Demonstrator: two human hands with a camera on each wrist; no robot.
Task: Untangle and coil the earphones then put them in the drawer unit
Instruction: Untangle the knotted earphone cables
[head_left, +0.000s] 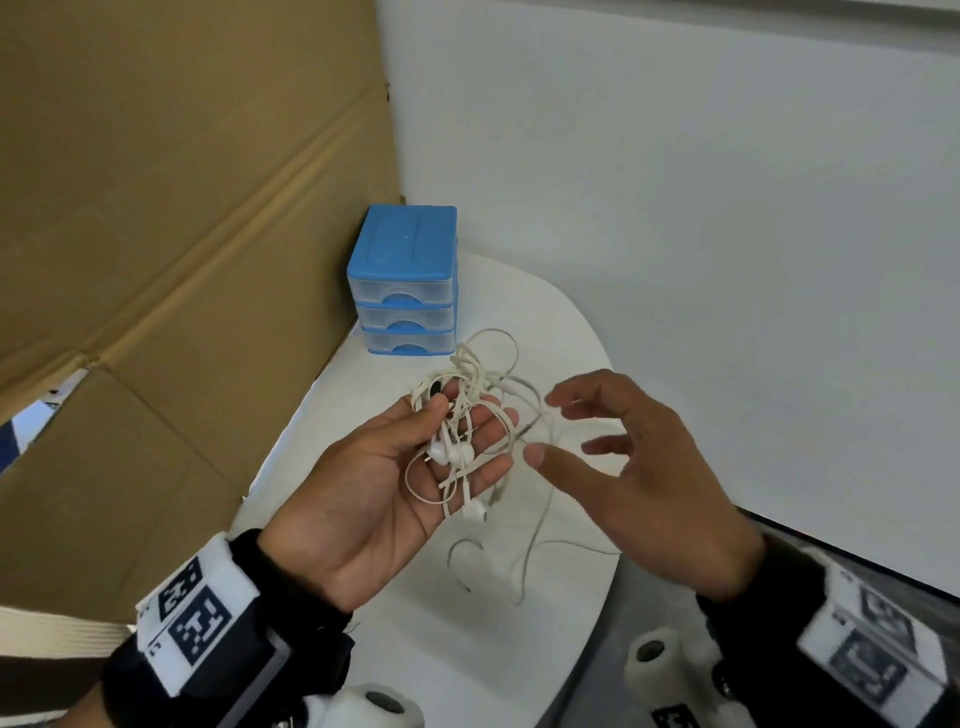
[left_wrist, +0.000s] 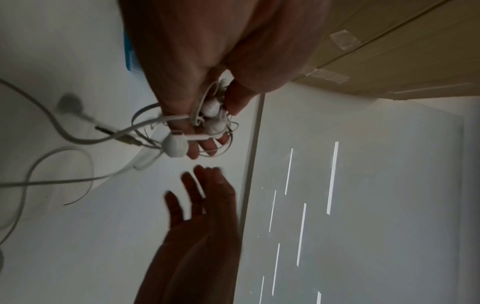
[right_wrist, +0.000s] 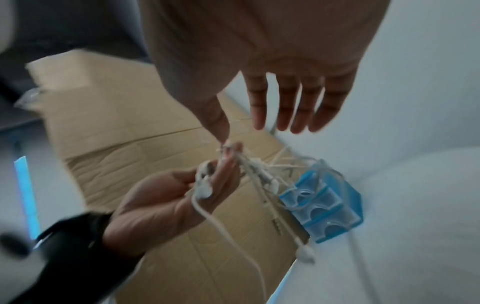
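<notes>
The left hand lies palm up at centre frame in the head view, its thumb bent down onto a knotted bundle of white wired earphones resting across the loosely curved fingers. Several earbuds sit in the palm; one hangs below the fingers, and loose cable trails down onto the white table. The right hand floats just right of the bundle, fingers spread apart and straight, its thumb tip close to a strand; whether it touches cannot be told.

The blue drawer unit, three clear drawers all closed, stands above the hands at the table's far edge, against a brown cardboard sheet filling the upper left.

The left wrist view shows the thumb pressing earbuds against the fingers, and more cable lying on the table at left, with the right hand dark and blurred below.

The right wrist view is motion-blurred: the spread fingers at top, the left hand with the tangle below, and the drawer unit at lower right, partly behind cables.
</notes>
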